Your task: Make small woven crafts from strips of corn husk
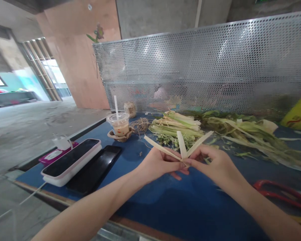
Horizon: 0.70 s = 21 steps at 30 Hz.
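Note:
Both of my hands meet above the blue table (165, 204) and pinch a small bundle of pale leaf strips (182, 147) that fan upward in three points. My left hand (158, 164) grips the strips from the left. From the right, my right hand (213, 162) holds the same crossing point, fingertips touching those of the left. Behind the hands lies a pile of green and pale leaves (180, 129) on the table.
A plastic cup with a straw (119, 125) stands at the back left by a coil of twine (140, 125). A white power bank with phones (72, 162) lies left. Red-handled scissors (283, 194) rest right. A perforated metal screen (203, 67) backs the table.

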Tool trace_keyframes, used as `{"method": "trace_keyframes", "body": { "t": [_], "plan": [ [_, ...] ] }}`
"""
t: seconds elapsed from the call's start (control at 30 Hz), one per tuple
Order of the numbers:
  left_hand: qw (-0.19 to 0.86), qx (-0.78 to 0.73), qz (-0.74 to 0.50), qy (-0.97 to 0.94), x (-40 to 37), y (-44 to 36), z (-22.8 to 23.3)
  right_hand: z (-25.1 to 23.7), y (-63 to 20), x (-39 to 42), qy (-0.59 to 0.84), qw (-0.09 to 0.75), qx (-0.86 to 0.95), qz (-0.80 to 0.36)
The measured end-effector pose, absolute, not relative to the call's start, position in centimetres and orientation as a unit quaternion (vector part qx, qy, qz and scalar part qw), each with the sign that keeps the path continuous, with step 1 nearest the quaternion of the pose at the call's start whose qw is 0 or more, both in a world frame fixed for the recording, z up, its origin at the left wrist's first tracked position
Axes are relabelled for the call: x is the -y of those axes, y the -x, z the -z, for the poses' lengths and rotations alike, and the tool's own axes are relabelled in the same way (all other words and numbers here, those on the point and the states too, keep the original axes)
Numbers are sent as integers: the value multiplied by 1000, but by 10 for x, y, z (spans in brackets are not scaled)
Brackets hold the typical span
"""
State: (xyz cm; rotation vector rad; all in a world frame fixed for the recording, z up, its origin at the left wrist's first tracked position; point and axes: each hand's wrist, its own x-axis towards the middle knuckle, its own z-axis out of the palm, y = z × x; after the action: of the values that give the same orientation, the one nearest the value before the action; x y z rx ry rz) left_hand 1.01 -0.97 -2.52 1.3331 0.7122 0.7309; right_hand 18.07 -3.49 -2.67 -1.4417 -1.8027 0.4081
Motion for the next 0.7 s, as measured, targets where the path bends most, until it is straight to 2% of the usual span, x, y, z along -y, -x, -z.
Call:
{"method": "trace_keyframes", "body": {
  "t": [0.1,0.23,0.3,0.47,0.7],
  "plan": [
    [678,-299,-301,-600,10,-9,23,26,-183,33,566,379,702,-210],
    [710,-294,-286,-573,12,-10,21,29,-185,33,536,407,696,-248],
    [720,-293,-292,-557,12,-10,20,30,-184,35,536,416,711,-187],
    [720,-300,-307,-546,10,-10,22,30,-183,42,443,422,783,113],
    [710,-298,-281,-573,10,-12,23,34,-188,42,316,391,834,228]
  ]
}}
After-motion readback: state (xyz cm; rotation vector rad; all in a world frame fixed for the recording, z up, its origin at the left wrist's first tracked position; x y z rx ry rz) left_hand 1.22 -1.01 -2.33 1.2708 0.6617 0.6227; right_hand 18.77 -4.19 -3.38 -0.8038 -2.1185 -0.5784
